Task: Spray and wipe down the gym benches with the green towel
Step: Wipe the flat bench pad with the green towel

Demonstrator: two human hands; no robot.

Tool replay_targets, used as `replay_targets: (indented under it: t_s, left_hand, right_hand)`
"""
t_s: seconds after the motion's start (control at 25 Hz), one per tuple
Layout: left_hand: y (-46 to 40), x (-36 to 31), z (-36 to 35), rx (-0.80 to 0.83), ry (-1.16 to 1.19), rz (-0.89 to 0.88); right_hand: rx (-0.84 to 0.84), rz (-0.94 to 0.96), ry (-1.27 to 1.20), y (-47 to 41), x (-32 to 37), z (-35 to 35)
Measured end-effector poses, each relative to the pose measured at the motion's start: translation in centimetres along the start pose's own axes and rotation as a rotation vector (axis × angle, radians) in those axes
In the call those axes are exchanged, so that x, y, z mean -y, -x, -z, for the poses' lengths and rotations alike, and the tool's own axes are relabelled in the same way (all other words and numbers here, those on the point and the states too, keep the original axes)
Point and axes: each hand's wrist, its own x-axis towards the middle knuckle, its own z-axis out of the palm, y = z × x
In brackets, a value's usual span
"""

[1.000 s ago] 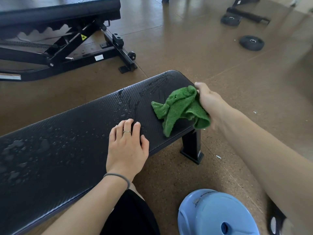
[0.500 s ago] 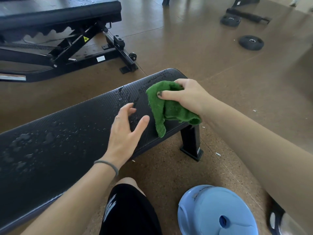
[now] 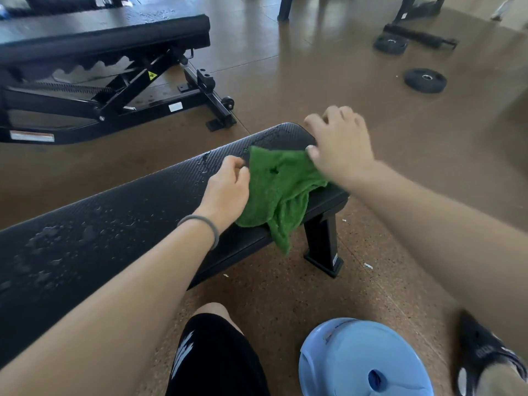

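A flat black gym bench [image 3: 128, 212] runs from the lower left to the centre, its top speckled with water droplets. The green towel [image 3: 280, 190] lies partly spread over the bench's right end, and one corner hangs over the near edge. My left hand [image 3: 228, 190] pinches the towel's left edge with curled fingers. My right hand [image 3: 340, 147], blurred, holds the towel's upper right corner at the end of the bench, thumb on the cloth.
A wet adjustable black bench [image 3: 108, 32] stands at the back left on its steel frame. Two black weight plates [image 3: 425, 80] [image 3: 390, 44] lie on the brown floor at the back right. A blue disc [image 3: 363, 361] and a black slipper [image 3: 483, 355] are by my knee.
My left hand left the bench top and took the towel's left edge. My right hand moved toward the bench end, and the bunched towel has been pulled open on the pad.
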Motion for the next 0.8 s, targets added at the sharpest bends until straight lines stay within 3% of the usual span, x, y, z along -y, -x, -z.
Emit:
replay_targets:
  t_s: [0.08,0.16,0.24,0.4,0.56,0.68,0.8]
  left_hand:
    - [0.4,2.7,-0.4,-0.047,-0.283,-0.042]
    - [1.7,5.8,-0.8,-0.073,-0.585,-0.152]
    - [2.9,7.9,-1.3,-0.101,-0.73,-0.229]
    - [2.9,8.6,-1.7,-0.173,-0.723,-0.235]
    - [2.9,8.4,-1.8,-0.187,-0.742,-0.237]
    - [2.9,8.4,-1.8,-0.187,-0.767,-0.237]
    - [3.0,8.4,-2.0,-0.182,-0.788,-0.239]
  right_hand:
    - [0.023,-0.04,-0.073,2.5,2.7,-3.6]
    - [0.221,-0.074,-0.206,4.9,5.2,-6.3]
    - [0.337,-0.124,-0.22,5.5,7.1,-7.8]
    - [0.295,-0.193,-0.146,2.3,8.8,-9.2]
    - [0.262,0.0,-0.119,-2.7,6.8,-11.2]
    - [0.26,-0.034,-0.152,-6.3,5.6,-11.7]
    - [0.258,0.108,-0.16,-3.8,7.9,-11.6]
